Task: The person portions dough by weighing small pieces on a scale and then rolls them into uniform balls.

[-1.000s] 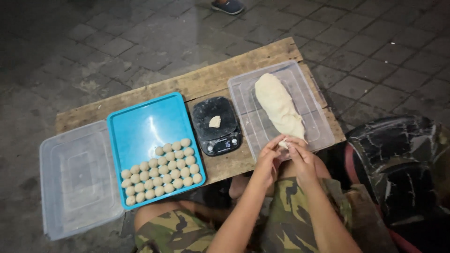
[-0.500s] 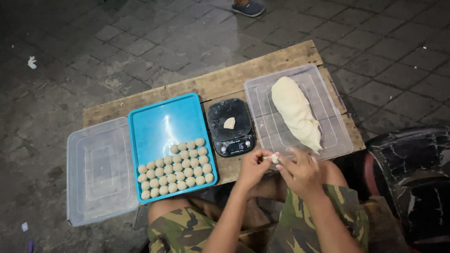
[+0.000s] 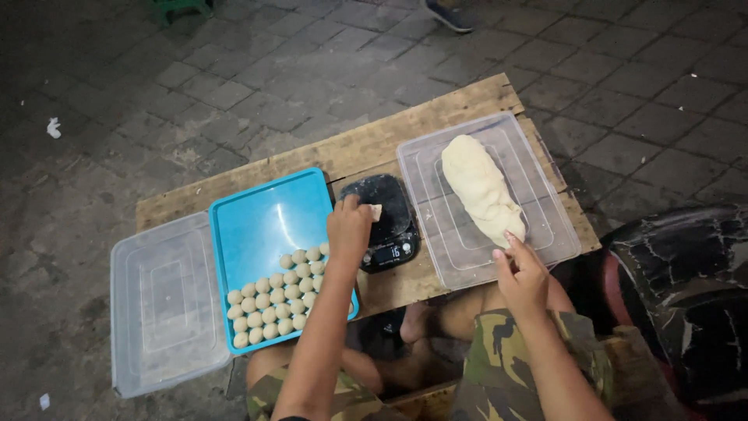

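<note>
Far left of both hands, a clear plastic lid (image 3: 167, 300) lies flat, hanging partly off the wooden table (image 3: 436, 117); next to it, just left of the left hand (image 3: 348, 228), a blue tray (image 3: 265, 222) with rows of small dough balls (image 3: 276, 300) packed in its near part, the nearest balls right under the left wrist. Left hand is over the black kitchen scale (image 3: 386, 222), fingers pinched together at a small dough piece (image 3: 376, 211) on the scale platform, touching it; cannot tell if it is lifted or resting. Right of that grip, a clear plastic container (image 3: 421, 168) holding a big elongated dough lump (image 3: 481, 187), lying lengthwise. Right hand (image 3: 520, 273) at the near end of the lump, fingers loosely curled and apart, fingertips touching or just beside the dough edge, nothing clamped. Camouflage trousers (image 3: 506, 359) below both arms; a dark cracked bag (image 3: 686, 288) well right of the right hand
</note>
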